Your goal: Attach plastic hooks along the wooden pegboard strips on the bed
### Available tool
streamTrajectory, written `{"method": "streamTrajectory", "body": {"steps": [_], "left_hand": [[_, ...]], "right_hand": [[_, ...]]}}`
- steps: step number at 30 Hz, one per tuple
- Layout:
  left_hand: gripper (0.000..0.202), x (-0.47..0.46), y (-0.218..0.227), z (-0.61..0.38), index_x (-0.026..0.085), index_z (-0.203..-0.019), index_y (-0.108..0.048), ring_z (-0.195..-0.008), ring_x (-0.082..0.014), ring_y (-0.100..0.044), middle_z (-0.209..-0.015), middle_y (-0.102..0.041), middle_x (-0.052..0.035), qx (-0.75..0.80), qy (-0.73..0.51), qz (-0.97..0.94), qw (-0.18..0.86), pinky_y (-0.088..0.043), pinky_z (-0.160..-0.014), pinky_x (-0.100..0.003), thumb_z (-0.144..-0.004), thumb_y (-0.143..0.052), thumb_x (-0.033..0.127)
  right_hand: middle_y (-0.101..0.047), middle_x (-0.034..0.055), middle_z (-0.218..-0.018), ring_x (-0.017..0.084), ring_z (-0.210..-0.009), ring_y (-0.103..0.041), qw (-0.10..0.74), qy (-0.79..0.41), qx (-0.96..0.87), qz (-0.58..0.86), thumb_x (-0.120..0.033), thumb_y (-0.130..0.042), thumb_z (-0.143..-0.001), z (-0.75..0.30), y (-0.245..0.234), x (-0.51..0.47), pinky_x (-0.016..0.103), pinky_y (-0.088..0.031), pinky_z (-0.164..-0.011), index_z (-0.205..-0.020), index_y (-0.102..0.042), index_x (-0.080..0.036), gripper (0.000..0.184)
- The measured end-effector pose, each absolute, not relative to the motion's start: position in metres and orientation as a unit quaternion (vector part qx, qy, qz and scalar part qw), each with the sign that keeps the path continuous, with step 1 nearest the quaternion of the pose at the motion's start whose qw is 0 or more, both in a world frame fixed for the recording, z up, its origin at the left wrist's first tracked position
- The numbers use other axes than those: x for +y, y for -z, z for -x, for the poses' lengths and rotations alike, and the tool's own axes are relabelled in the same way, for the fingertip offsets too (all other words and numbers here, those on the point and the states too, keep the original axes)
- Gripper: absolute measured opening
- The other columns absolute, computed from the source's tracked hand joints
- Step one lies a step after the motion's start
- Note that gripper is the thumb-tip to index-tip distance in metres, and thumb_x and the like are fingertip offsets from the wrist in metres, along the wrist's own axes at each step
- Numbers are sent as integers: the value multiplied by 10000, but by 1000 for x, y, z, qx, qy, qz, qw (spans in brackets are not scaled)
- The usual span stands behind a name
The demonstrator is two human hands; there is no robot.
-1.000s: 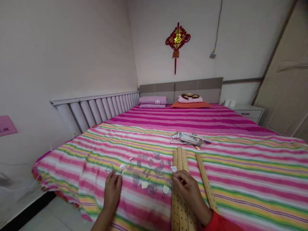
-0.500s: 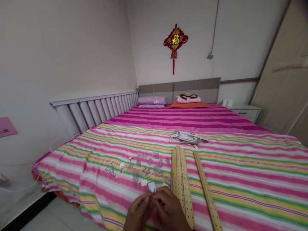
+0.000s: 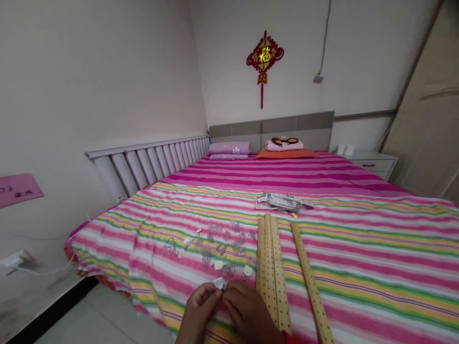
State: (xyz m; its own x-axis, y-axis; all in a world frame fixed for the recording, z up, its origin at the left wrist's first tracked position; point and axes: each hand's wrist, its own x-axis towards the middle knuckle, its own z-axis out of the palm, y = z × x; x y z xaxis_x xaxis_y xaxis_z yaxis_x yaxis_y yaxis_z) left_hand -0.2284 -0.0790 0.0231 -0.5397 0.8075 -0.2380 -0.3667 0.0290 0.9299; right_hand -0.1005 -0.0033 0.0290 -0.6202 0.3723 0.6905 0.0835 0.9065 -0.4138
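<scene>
My left hand (image 3: 202, 301) and my right hand (image 3: 244, 302) meet fingertip to fingertip low over the bed. In my left hand a small white tag (image 3: 219, 284) is pinched between thumb and fingers. The closed fingers of my right hand press beside it on something tiny and dark that I cannot make out. Just beyond the fingertips lie a clear little plastic bag (image 3: 228, 270), a cream tag (image 3: 218, 264) and another pale tag (image 3: 247, 270). Several more small clear bags (image 3: 207, 258) are spread further out.
Wooden strips with rows of holes (image 3: 268, 263) lie right of my hands, with one apart (image 3: 311, 284). A clear packet of items (image 3: 281, 202) rests beyond them. Thin tangled wire (image 3: 171, 245) lies left on the striped sheet (image 3: 376, 267). A radiator (image 3: 154, 160) lines the left wall.
The white tag has come back and left, now against my left fingertips. My hands have drawn slightly apart. The whole view has shifted a little.
</scene>
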Motion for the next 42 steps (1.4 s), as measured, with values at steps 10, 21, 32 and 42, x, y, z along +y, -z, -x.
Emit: {"method": "streamTrajectory", "body": {"steps": [10, 21, 32, 42], "left_hand": [[336, -79, -24, 306, 187, -755, -617, -707, -205, -644, -697, -691, -31, 748, -610, -251, 80, -485, -657, -278, -593, -668, 476], [241, -50, 16, 350, 168, -911, -626, -729, -198, -632, -879, -708, -68, 859, -193, -437, -182, -375, -648, -288, -880, -395, 229], [246, -44, 4, 344, 162, -959, -601, -814, -194, -613, -913, -670, -76, 867, -228, -421, -141, -401, -640, -272, -870, -384, 238], [335, -108, 19, 327, 131, -1039, -598, -1074, -259, -539, -1165, -561, -144, 804, -345, -385, -293, -407, -947, -390, -856, -427, 355]], "right_hand": [[-667, 69, -1005, 179, -882, -639, 382, -262, -867, 183, -168, -487, -865, 85, -33, 1, 263, -526, -745, -1054, -565, -213, 209], [-654, 72, -952, 179, -896, -642, 431, -258, -835, 223, -177, -441, -899, 13, -30, 18, 248, -538, -749, -965, -595, -235, 177], [-662, 74, -889, 194, -839, -644, 469, -250, -802, 273, -235, -476, -895, -20, -28, 21, 289, -547, -711, -899, -612, -225, 137], [-674, 79, -920, 198, -848, -648, 517, -219, -752, 346, -302, -530, -862, -56, -32, 24, 303, -547, -726, -905, -638, -215, 145]]}}
